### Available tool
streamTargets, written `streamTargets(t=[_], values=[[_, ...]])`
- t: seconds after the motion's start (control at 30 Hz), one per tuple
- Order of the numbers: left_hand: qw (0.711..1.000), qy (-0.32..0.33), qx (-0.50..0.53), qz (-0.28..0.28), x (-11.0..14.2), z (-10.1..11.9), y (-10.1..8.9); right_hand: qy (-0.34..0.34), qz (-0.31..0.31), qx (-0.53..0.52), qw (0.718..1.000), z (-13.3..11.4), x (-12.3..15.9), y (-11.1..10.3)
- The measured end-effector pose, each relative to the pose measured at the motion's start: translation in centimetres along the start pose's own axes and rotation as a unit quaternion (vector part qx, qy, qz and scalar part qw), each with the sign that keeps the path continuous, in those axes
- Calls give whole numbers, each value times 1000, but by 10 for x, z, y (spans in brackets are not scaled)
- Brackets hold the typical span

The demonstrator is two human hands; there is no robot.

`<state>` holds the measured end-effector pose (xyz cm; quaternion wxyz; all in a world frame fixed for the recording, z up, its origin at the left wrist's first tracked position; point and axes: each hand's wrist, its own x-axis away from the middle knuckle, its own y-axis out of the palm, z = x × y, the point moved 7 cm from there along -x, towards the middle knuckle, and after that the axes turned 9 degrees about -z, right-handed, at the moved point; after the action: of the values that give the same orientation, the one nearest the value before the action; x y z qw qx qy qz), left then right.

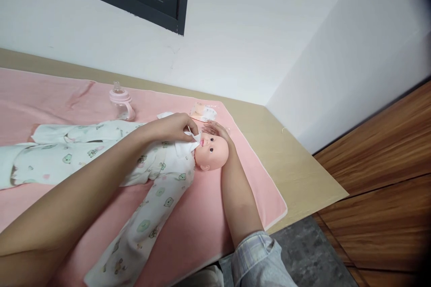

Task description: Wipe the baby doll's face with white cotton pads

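A bald baby doll [217, 150] lies on its back, its head toward the right, dressed in a white outfit [161, 166] printed with small green animals. My left hand [178, 126] reaches across the doll's chest and pinches a white cloth [188, 145] close to the doll's mouth and chin. The cloth covers the neck area. My right hand [215, 129] is on the far side of the doll's head, fingers stretched out, with the forearm against the top of the head. Part of that hand is hidden by the head.
A pink blanket [188, 228] covers much of the wooden table [269, 143]. Behind the doll stand a baby bottle [120, 103] with a pink collar and handle, and a small printed packet [204, 111]. A white wall and dark-framed window [178, 0] rise behind; wood-grain panels [377, 206] are at right.
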<state>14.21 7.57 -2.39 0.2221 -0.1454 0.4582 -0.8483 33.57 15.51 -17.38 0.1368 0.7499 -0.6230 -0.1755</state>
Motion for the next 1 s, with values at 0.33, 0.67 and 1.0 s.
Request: streamTargets(t=[0.33,0.67,1.0], values=[[999,-26,-3,26,0,0,-3,14,6,4,1000,1,-3,-3],[998,-22,-28,52,-2,4,-4,-4,8,-6,1000,-8,6,9],[997,-30,-46,61,-1,7,-6,-4,8,-7,1000,-10,8,11]])
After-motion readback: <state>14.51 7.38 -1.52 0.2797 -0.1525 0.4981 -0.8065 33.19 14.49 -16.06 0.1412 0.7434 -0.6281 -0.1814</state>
